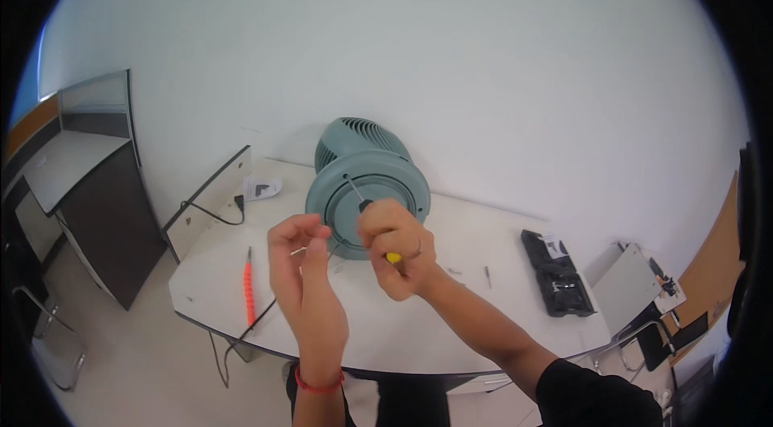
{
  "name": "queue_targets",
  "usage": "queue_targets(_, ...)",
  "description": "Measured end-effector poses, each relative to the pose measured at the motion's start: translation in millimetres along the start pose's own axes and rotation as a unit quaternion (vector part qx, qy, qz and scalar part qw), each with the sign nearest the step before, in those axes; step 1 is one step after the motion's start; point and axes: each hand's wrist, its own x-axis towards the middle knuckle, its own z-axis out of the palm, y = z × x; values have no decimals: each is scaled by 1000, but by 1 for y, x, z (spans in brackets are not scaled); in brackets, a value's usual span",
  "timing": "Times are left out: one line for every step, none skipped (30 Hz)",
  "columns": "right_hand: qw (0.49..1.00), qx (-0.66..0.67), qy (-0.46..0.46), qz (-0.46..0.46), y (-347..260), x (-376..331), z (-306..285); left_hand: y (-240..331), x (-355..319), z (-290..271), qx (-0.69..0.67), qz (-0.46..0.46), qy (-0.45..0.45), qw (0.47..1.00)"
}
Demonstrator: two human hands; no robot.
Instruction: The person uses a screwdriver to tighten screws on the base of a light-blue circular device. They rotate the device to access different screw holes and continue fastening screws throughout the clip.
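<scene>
A grey-green appliance point(415, 177) with a slatted, rounded body lies on its side on the white table, its round base turned towards me. My right hand point(396, 248) is wrapped round the black-and-yellow handle of a screwdriver point(356, 189). The metal shaft slants up and left, with its tip at a hole near the upper rim of the base. Just left of it, my left hand point(307, 266) is raised in front of the base, fingers curled and the thumb apart from them; I see nothing held. A red band circles that wrist.
An orange flexible shaft point(249, 294) with a metal tip lies at the table's left, near a black cord and plug point(239, 203) and a printed paper point(262, 189). A small bit point(487, 276) and an open black tool case point(557, 278) lie to the right. A wall stands behind.
</scene>
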Motion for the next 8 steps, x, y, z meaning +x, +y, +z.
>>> queue_targets(1000, 4, 9, 5, -2, 1, -1, 17, 2, 1, -5, 39, 4, 999)
queue_targets(1000, -7, 8, 16, -5, -2, -9, 30, 3, 6, 14, 65, -41, 997)
queue_targets(999, 20, 24, 13, -1, -3, -6, 43, 7, 6, 5, 104, -92, 990)
queue_targets(998, 46, 37, 2, 1, 3, -1, 62, 12, 3, -8, 147, -140, 979)
queue_targets(996, 69, 47, -10, 1, 10, 2, 77, 16, 2, -59, 168, -192, 965)
queue_targets(997, 52, 60, -10, 1, 13, 12, 89, 19, -1, -94, 184, -248, 947)
queue_targets(995, 42, 85, -17, 0, 15, 17, 100, 22, 2, -132, 174, -295, 930)
queue_targets(994, 45, 96, -10, -1, 16, 20, 96, 31, 10, -128, 175, -313, 925)
